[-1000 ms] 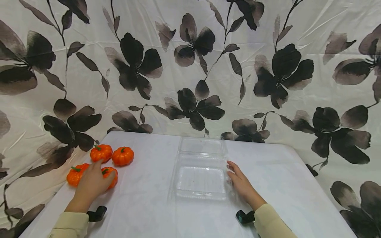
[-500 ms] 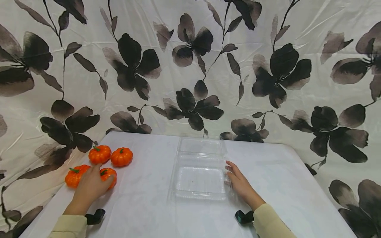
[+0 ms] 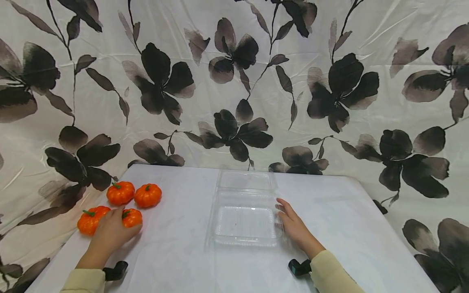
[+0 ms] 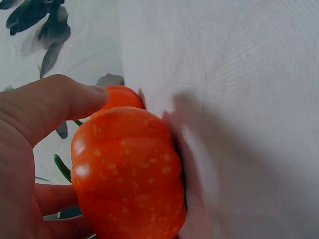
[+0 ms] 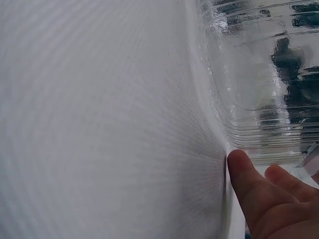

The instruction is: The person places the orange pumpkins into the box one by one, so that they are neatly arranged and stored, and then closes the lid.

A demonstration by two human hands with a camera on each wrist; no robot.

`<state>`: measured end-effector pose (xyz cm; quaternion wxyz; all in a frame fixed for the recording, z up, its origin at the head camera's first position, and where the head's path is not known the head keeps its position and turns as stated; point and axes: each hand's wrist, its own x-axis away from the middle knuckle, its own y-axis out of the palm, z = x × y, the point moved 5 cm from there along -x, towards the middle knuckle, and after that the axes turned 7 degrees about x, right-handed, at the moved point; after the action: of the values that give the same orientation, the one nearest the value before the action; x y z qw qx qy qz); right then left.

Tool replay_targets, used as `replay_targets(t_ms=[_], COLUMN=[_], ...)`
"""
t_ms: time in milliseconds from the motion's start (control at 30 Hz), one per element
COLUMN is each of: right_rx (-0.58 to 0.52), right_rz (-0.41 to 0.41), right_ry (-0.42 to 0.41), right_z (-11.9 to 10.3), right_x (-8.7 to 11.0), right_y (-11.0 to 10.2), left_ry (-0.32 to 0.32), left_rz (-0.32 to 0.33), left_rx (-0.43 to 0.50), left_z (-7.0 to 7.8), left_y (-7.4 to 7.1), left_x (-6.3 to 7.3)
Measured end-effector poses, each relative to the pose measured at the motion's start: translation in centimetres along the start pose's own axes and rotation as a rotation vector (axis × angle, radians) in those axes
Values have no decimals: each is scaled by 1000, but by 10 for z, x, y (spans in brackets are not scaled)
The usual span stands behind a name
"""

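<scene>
My left hand curves round a small orange pumpkin, its thumb on one side and fingers on the other. In the left wrist view that pumpkin fills the grasp, the thumb above it and a second pumpkin partly hidden behind. Close to the hand lie three more pumpkins: one at its left, one behind and one at the back right. My right hand rests with loosely extended fingers against the right side of a clear plastic clamshell box.
The clamshell's lid lies folded back toward the table's rear edge. A white cloth covers the table. Behind it hangs a floral-print curtain. A black wrist camera sits below the left hand.
The left hand has drawn slightly down and settled round the front pumpkin, with more of the pumpkin behind now showing. The view has shifted a little. The right hand stays at the box.
</scene>
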<state>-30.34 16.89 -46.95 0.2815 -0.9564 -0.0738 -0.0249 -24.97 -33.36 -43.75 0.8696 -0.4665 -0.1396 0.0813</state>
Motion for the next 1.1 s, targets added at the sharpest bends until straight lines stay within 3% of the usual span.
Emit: replay_targets(t_ms=[433,1100], right_rx=[17,16], right_rz=[5,21], right_ry=[5,18], right_z=[2,2], right_x=[-1,-3], right_y=[0,1], left_ry=[-29,62], left_rz=[-14,7], left_rx=[-16,5], left_z=[-5,12], left_y=[6,5], left_x=[-3,0])
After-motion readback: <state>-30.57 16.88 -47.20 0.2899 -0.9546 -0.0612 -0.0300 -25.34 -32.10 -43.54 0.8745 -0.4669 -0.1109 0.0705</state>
